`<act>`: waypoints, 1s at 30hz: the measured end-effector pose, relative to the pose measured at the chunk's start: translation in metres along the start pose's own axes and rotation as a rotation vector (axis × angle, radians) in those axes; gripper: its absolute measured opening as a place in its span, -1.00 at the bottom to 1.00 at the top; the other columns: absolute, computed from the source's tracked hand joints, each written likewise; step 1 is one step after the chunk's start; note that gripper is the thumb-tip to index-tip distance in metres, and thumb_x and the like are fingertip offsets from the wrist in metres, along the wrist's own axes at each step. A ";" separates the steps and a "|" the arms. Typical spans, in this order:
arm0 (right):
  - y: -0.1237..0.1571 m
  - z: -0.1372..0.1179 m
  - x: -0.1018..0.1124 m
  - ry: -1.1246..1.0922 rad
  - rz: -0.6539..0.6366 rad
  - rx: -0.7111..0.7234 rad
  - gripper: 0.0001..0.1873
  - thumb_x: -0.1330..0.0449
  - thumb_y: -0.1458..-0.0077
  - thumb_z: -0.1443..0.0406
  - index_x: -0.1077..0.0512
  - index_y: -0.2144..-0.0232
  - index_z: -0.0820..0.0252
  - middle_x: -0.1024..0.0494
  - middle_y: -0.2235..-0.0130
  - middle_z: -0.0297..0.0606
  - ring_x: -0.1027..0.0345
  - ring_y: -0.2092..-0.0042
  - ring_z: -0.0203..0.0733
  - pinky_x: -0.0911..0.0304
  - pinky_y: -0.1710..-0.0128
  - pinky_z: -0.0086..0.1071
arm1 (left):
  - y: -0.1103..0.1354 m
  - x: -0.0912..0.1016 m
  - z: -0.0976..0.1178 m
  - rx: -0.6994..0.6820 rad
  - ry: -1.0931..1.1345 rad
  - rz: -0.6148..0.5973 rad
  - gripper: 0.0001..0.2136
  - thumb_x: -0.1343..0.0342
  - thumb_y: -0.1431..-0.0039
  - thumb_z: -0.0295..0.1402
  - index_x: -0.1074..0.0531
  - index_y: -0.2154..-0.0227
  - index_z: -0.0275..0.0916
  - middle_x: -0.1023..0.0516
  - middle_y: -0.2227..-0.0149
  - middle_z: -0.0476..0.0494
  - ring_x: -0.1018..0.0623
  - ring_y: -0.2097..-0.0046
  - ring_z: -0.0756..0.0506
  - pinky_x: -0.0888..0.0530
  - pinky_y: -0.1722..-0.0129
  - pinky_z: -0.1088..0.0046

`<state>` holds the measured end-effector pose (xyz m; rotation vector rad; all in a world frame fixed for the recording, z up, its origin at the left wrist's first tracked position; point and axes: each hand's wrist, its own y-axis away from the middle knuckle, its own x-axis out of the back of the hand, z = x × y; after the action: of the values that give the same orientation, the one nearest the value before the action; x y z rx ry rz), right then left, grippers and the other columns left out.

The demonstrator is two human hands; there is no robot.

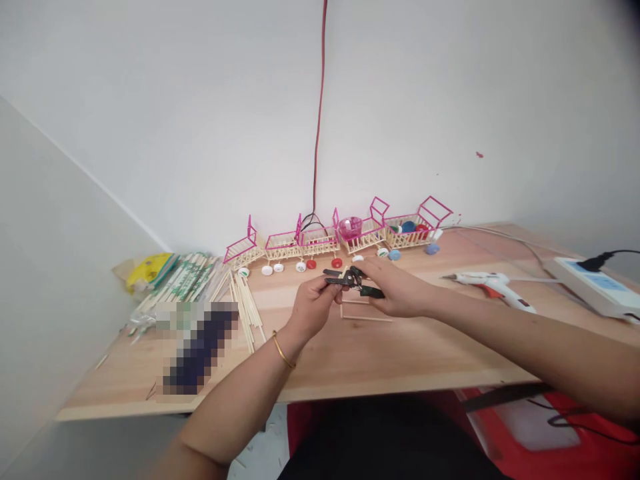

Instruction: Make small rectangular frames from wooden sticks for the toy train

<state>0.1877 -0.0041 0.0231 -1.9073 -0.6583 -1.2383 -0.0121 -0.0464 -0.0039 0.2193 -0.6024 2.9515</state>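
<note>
My right hand (400, 288) is closed around the dark handles of a pair of cutting pliers (349, 279), whose jaws point left. My left hand (311, 308), with a gold bangle at the wrist, is closed in a pinch right at the jaws. A short pale stick (344, 272) shows there between the fingers and the tool; most of it is hidden. Just below the hands, a partial frame of thin sticks (366, 319) lies on the wooden table (350, 367).
Little stick-built carts (303, 250) with pink rails and bottle-cap wheels line the wall. Loose sticks (246, 310) and bagged sticks (187, 277) lie left, near a blurred dark object (197, 353). A glue gun (500, 287) and power strip (597, 287) are at right.
</note>
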 end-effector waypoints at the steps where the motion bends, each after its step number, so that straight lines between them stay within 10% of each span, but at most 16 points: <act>1: -0.003 -0.002 -0.001 0.008 0.026 -0.014 -0.42 -0.09 0.18 0.42 -0.21 0.01 0.27 -0.38 0.12 -0.02 -0.21 0.09 0.04 -0.16 0.14 -0.15 | -0.001 0.000 0.000 -0.006 -0.005 0.017 -0.80 -0.02 -0.15 -0.29 -0.46 0.44 -0.29 -0.40 0.55 -0.02 -0.39 0.44 0.01 -0.33 0.34 0.49; 22: -0.052 0.011 0.003 0.111 -0.037 -0.022 -0.70 -0.06 0.01 0.30 -0.27 0.17 0.25 -0.47 0.24 -0.08 -0.34 0.26 -0.09 -0.14 0.35 -0.34 | -0.009 0.013 -0.015 0.101 0.279 0.216 -0.79 -0.09 -0.10 -0.24 -0.47 0.40 -0.32 -0.39 0.53 -0.02 -0.35 0.48 0.06 -0.33 0.37 0.50; 30: 0.034 0.034 0.023 0.035 -0.160 -0.444 -0.64 -0.09 0.01 0.02 -0.39 0.29 0.16 -0.49 0.29 -0.13 -0.37 0.32 -0.05 -0.21 0.39 -0.29 | -0.014 0.013 -0.009 0.325 0.629 0.283 -0.76 -0.29 0.14 -0.25 -0.48 0.46 -0.32 -0.38 0.46 0.01 -0.32 0.47 0.13 -0.34 0.43 0.60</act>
<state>0.2397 0.0041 0.0249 -2.2163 -0.5583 -1.6215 -0.0236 -0.0285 -0.0048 -0.8007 -0.0693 3.0970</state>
